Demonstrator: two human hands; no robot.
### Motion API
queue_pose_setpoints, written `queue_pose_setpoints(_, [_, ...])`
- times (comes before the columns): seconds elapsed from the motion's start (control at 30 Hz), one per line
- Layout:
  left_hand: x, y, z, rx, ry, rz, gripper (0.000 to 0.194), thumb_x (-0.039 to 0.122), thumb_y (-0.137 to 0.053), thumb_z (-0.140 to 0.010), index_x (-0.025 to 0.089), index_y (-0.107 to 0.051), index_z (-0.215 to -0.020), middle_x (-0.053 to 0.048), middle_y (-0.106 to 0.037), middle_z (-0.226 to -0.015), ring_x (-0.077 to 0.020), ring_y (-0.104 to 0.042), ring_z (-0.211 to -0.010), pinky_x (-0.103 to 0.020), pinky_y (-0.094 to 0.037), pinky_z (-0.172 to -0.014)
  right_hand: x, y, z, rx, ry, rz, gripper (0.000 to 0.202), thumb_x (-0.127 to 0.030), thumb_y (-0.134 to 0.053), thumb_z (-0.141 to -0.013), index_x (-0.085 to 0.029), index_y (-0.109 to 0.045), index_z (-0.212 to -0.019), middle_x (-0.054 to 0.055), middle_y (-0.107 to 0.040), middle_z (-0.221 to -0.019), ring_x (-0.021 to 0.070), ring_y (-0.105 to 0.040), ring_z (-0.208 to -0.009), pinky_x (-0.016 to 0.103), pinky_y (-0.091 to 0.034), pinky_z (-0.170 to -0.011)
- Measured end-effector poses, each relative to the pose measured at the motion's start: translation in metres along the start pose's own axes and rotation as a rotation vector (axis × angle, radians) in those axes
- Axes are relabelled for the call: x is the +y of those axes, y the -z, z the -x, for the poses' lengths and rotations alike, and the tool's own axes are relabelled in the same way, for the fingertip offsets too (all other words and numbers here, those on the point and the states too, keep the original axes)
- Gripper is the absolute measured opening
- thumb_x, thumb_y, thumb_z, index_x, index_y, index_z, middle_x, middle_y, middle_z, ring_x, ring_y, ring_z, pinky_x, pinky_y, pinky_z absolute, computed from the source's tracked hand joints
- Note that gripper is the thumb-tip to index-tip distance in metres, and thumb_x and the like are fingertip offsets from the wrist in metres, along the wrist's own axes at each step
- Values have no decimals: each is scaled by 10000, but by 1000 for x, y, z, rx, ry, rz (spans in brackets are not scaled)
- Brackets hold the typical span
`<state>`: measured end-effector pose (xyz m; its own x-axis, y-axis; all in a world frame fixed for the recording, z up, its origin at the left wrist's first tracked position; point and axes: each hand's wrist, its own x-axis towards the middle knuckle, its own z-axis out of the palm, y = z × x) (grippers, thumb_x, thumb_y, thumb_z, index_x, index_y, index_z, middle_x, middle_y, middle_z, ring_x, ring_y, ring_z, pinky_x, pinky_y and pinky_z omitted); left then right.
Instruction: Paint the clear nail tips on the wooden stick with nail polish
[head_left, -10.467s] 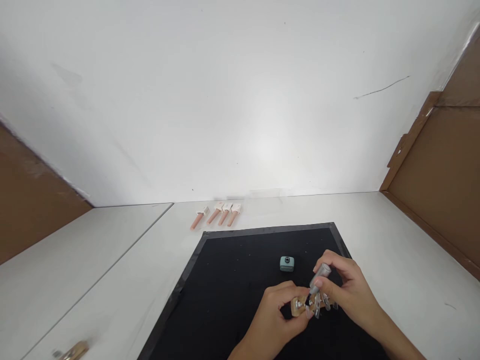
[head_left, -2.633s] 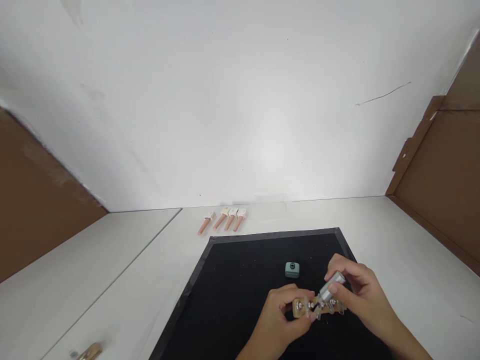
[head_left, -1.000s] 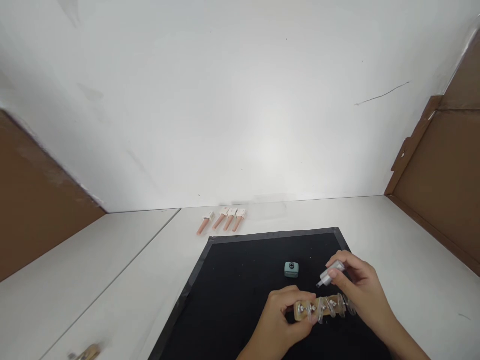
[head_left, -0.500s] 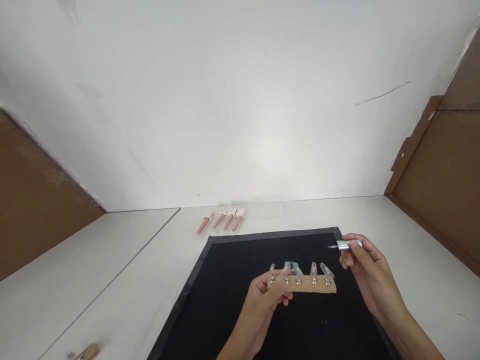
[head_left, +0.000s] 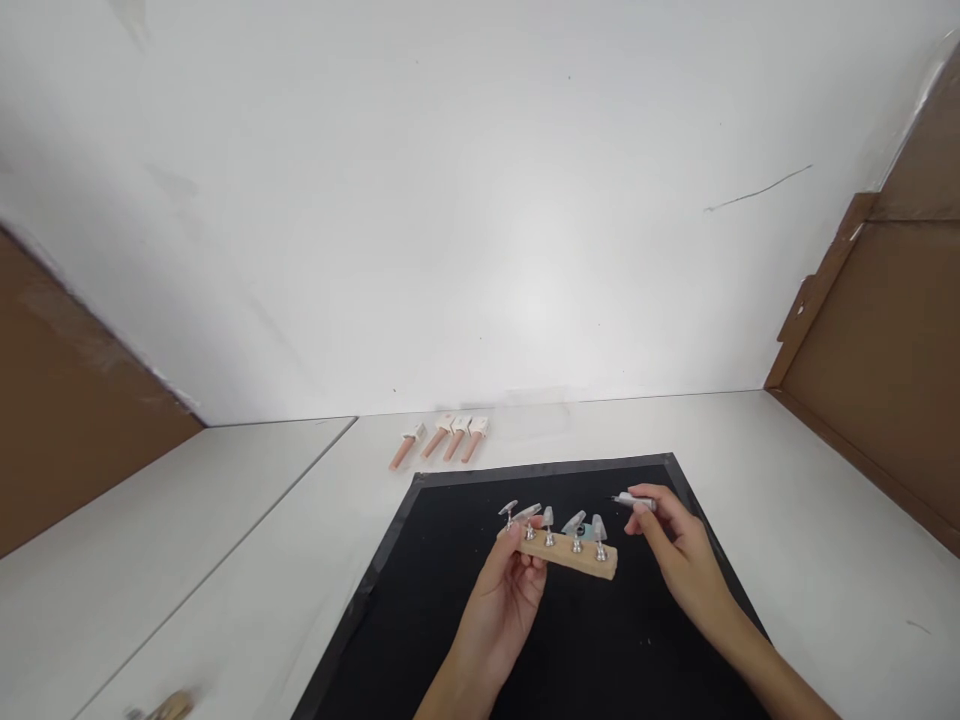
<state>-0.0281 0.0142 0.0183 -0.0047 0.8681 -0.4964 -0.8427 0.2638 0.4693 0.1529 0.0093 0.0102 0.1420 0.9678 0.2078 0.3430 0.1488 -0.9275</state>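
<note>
My left hand (head_left: 506, 600) grips the left end of a wooden nail-tip stand (head_left: 574, 557), raised above the black mat. Several clear false nail tips (head_left: 548, 516) sit on small metal posts along it, tilted at different angles. Between the thumb and fingers of my right hand (head_left: 679, 535) is a nail polish brush (head_left: 637, 500) with a silver handle, its thin tip pointing left. The brush is apart from the nail tips, to their right. Partly hidden behind the stand is a teal bottle (head_left: 588, 531) with a dark opening.
Several pink-and-white bottles (head_left: 454, 438) lie on the white table behind the mat (head_left: 450, 610). At the bottom left edge is a partly cut-off wooden piece (head_left: 174, 706). A white wall rises at the back, with brown cardboard panels (head_left: 885, 340) on both sides.
My right hand has moved left with the brush, closer to the stand. My left hand has shifted the stand left and slightly up, turning it so its right end points lower and nearer.
</note>
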Motion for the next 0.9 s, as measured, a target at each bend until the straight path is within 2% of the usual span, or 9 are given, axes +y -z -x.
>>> queue_pose_setpoints(0.07, [2,-5,2,27,0,56,476,17,-332,-907,60,-666,-570,-29,-623,-466,-24,-510,-319,-73,-446,-336,4,-2,2,-51,38,100,254,-353,-461,-877,-209,-645,-975,35,-681,-679,194,-629,-616,255,-467,-484])
queue_pose_setpoints(0.2, [4,-12,5,39,-1,96,502,24,-304,-919,65,-635,-544,-40,-640,-471,-28,-510,-306,-78,-458,-335,14,-7,3,-90,98,170,282,-292,-415,-883,-206,-630,-1044,90,-705,-941,235,-664,-838,339,-529,-679])
queue_pose_setpoints(0.23, [4,-12,5,39,2,94,501,24,-304,-920,65,-631,-542,-39,-637,-465,-29,-510,-303,-78,-453,-330,16,-9,2,-94,94,173,286,-284,-416,-879,-200,-624,-1057,101,-701,-960,241,-662,-850,350,-535,-678])
queue_pose_setpoints(0.3, [4,-13,5,34,8,92,496,27,-309,-920,67,-626,-540,-39,-633,-462,-32,-510,-302,-78,-445,-321,20,-13,0,-115,87,174,293,-256,-459,-846,-192,-608,-1089,103,-701,-939,247,-663,-843,358,-545,-670])
queue_pose_setpoints(0.5, [3,-9,2,-6,14,83,477,34,-319,-918,68,-631,-558,-42,-639,-484,-31,-508,-313,-79,-428,-310,24,-27,-5,-208,90,144,399,-150,-587,-714,-200,-600,-1109,77,-709,-990,239,-668,-878,373,-530,-790])
queue_pose_setpoints(0.67, [3,-10,2,-11,26,60,471,33,-322,-914,73,-627,-558,-31,-625,-467,-30,-499,-315,-81,-422,-308,22,-34,-6,-283,100,124,379,-111,-587,-710,-199,-623,-1076,76,-696,-1071,214,-667,-825,336,-529,-750])
queue_pose_setpoints(0.77, [3,-10,1,-19,17,48,465,29,-323,-912,73,-630,-564,-21,-608,-452,-30,-492,-318,-84,-424,-312,23,-30,-7,-302,99,126,362,-94,-579,-708,-208,-624,-1049,61,-698,-1046,215,-655,-858,336,-506,-787])
queue_pose_setpoints(0.9, [3,-8,-1,-23,13,43,468,38,-318,-918,68,-638,-578,-19,-594,-448,-30,-496,-326,-80,-431,-320,25,-14,-8,-327,70,150,335,-109,-593,-705,-220,-608,-1021,41,-699,-965,217,-637,-856,343,-491,-800])
